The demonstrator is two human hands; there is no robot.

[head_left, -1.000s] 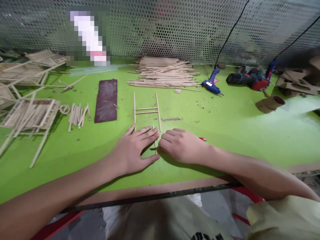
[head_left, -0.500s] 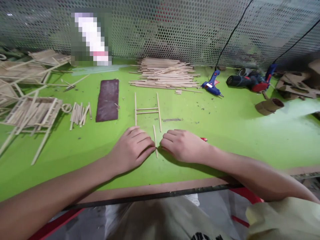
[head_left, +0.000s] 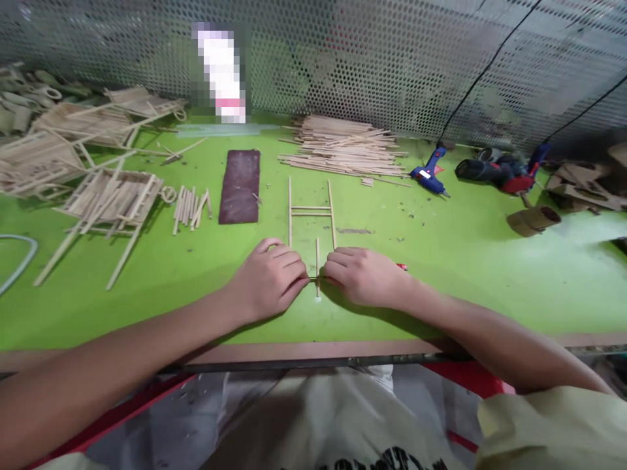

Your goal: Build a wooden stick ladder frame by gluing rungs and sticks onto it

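A short, thin wooden stick (head_left: 317,254) lies on the green table, pointing away from me, between my two hands. My left hand (head_left: 269,279) is closed on the left of it, fingertips pinched together. On the right, my right hand (head_left: 360,275) is closed the same way. A thin dark strip (head_left: 313,279) runs between their fingertips, across the lower part of the stick; its kind is too small to make out. Just beyond the hands lies an H-shaped frame of thin sticks (head_left: 311,211), two long ones joined by two short crosspieces.
A pile of sticks (head_left: 347,147), a brown rectangular sheet (head_left: 240,187) and a blue glue gun (head_left: 431,173) lie farther back. Small wooden cart-like models (head_left: 117,196) and cut sticks (head_left: 189,207) stand left. A bamboo cup (head_left: 533,222) and a power tool (head_left: 499,173) are right.
The view has shifted, so the table things appear farther right. My hands stay on either side of the stick; the dark strip between their fingertips now shows more clearly.
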